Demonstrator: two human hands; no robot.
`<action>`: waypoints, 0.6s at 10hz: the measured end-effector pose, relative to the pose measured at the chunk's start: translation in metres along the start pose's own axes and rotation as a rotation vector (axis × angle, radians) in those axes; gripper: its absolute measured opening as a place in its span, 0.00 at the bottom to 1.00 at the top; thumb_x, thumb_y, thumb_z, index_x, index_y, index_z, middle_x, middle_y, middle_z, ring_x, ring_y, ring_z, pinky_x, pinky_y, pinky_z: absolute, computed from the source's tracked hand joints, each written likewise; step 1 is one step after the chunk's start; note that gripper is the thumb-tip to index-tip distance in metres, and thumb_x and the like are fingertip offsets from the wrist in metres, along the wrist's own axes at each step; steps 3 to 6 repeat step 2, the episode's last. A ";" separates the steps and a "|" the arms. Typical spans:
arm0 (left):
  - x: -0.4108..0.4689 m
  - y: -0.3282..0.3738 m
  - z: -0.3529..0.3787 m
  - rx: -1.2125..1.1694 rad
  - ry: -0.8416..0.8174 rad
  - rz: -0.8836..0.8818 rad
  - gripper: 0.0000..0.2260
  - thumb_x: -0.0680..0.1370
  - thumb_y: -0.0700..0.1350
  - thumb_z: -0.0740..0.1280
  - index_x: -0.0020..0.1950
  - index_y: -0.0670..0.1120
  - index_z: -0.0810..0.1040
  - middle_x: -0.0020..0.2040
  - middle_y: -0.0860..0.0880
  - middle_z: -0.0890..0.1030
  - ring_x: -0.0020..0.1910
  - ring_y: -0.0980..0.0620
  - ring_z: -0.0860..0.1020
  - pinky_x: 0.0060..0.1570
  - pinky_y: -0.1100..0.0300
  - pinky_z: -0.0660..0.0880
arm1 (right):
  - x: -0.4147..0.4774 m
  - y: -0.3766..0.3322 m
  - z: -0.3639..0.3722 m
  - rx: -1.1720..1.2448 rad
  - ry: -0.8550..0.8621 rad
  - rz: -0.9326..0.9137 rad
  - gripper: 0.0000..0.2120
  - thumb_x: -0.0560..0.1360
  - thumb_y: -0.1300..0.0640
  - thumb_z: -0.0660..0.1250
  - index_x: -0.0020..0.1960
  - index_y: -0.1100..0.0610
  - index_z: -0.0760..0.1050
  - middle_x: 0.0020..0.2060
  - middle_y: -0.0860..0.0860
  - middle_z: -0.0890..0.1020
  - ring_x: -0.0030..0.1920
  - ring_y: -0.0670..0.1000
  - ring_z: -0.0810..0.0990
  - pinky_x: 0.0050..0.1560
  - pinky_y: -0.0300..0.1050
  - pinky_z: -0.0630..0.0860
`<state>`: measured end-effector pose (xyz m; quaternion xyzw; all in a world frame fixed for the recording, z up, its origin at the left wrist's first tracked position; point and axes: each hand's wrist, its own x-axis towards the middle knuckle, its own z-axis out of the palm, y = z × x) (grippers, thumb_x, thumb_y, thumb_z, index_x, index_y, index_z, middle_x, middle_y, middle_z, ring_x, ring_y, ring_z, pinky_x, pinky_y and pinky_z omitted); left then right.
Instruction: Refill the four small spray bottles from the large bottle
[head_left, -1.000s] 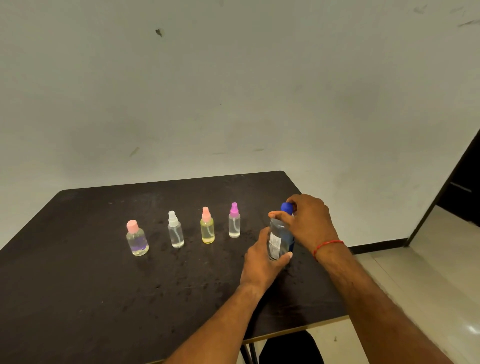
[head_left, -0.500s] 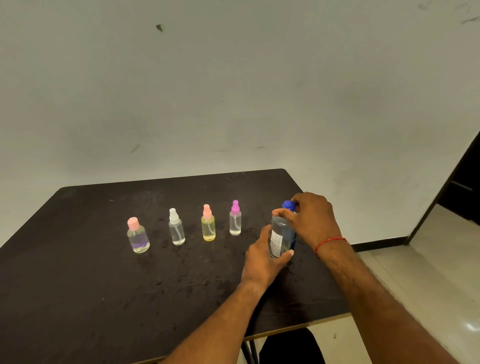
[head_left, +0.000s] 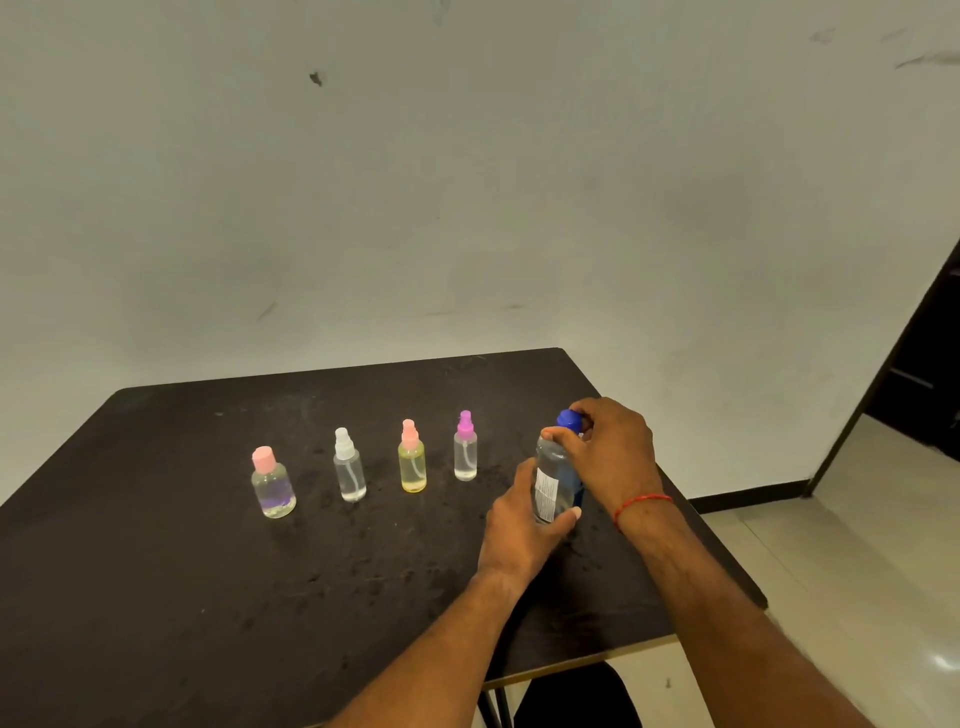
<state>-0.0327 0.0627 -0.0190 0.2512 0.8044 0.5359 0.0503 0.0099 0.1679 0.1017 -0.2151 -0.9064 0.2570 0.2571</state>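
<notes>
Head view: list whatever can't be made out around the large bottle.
Head view only:
- large bottle: lower part behind the left hand; label print too small.
- blue cap: partly covered by the right hand; seated or loosened, cannot tell.
- table: near left corner cut off by the frame edge.

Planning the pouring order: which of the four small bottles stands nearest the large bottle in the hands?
The magenta-capped bottle, rightmost in the row, beside the large bottle. The yellow bottle, white-capped bottle and pink-capped bottle stand farther left.
</notes>
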 end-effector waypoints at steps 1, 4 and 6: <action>-0.001 0.002 0.000 -0.010 0.006 -0.001 0.33 0.72 0.55 0.77 0.72 0.60 0.65 0.66 0.56 0.80 0.65 0.54 0.78 0.64 0.55 0.78 | -0.004 0.001 0.000 0.041 -0.004 0.025 0.22 0.71 0.47 0.74 0.61 0.55 0.76 0.55 0.53 0.80 0.49 0.48 0.76 0.54 0.39 0.72; -0.001 0.003 -0.002 -0.030 0.004 -0.019 0.38 0.71 0.56 0.78 0.76 0.59 0.63 0.68 0.55 0.79 0.67 0.52 0.77 0.67 0.50 0.76 | -0.013 0.003 0.000 0.085 0.008 0.050 0.32 0.71 0.43 0.73 0.70 0.54 0.68 0.63 0.53 0.76 0.61 0.52 0.76 0.62 0.46 0.73; -0.001 0.003 -0.002 -0.030 0.004 -0.019 0.38 0.71 0.56 0.78 0.76 0.59 0.63 0.68 0.55 0.79 0.67 0.52 0.77 0.67 0.50 0.76 | -0.013 0.003 0.000 0.085 0.008 0.050 0.32 0.71 0.43 0.73 0.70 0.54 0.68 0.63 0.53 0.76 0.61 0.52 0.76 0.62 0.46 0.73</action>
